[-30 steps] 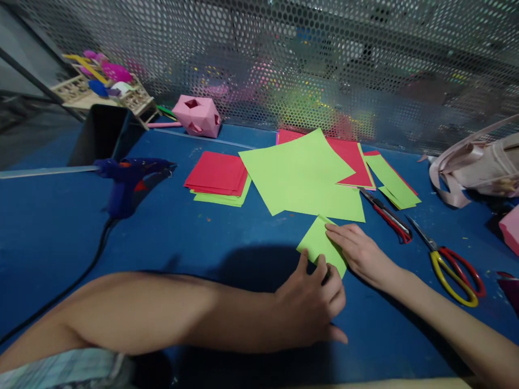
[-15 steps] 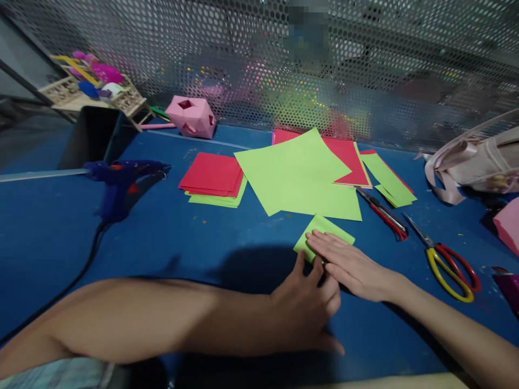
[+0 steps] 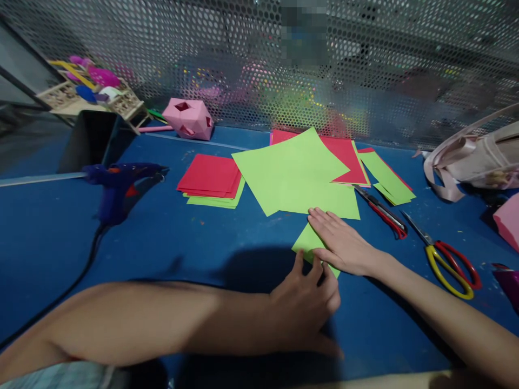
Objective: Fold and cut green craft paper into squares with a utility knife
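The small green paper [image 3: 304, 246] lay on the blue table [image 3: 182, 237], just in front of the big green sheets [image 3: 292, 173]. The right hand [image 3: 344, 246] lay flat on top of it. Its fingers were straight and held nothing; they only pressed down. The left hand [image 3: 306, 308] sat at the near edge of the paper with its fingers curled. Its fingertips touched the paper, but the hand hid that edge, so I could not tell if it pinched the paper or only pushed on it.

It looked like a fold was being pressed flat. To do that well, the left hand should stop the paper from sliding. The flat hand should rub along the fold, slow and firm, from one end to the other. The edges should line up first, or the crease will come out crooked.

A red cutter [image 3: 381, 210] and scissors [image 3: 450, 259] lay off to the right. A pile of red paper [image 3: 211, 175] and a blue glue gun [image 3: 117, 186] lay to the left, well apart from the hands.
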The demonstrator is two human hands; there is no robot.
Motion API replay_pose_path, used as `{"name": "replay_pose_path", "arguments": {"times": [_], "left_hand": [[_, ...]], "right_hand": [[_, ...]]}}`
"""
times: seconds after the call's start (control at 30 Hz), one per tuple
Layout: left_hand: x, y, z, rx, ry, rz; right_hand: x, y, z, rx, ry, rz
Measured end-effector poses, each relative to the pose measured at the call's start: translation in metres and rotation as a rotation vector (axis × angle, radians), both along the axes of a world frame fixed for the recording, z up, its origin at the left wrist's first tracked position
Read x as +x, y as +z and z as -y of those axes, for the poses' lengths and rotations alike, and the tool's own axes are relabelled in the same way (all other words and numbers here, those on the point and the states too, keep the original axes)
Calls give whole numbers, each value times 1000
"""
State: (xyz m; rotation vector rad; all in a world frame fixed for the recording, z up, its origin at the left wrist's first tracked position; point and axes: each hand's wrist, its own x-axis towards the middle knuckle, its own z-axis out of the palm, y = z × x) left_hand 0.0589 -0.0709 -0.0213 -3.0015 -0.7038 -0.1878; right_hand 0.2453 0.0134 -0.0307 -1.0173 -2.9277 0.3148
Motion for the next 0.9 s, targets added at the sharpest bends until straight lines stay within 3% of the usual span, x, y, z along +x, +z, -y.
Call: {"name": "replay_pose_path", "arguments": {"times": [0.2, 0.6, 0.73, 0.9], "left_hand": [[-2, -4, -1, 23, -16, 19], [-1, -2, 1, 5, 0, 16], [-1, -1, 1, 10, -2, 6], [0, 0, 0, 24, -6, 15]], "right_hand": [[10, -1, 4, 102, -3, 36], [77, 4, 52, 233, -117, 114], [78, 5, 57, 298, -136, 128], [62, 4, 44, 391, -95, 149]]}}
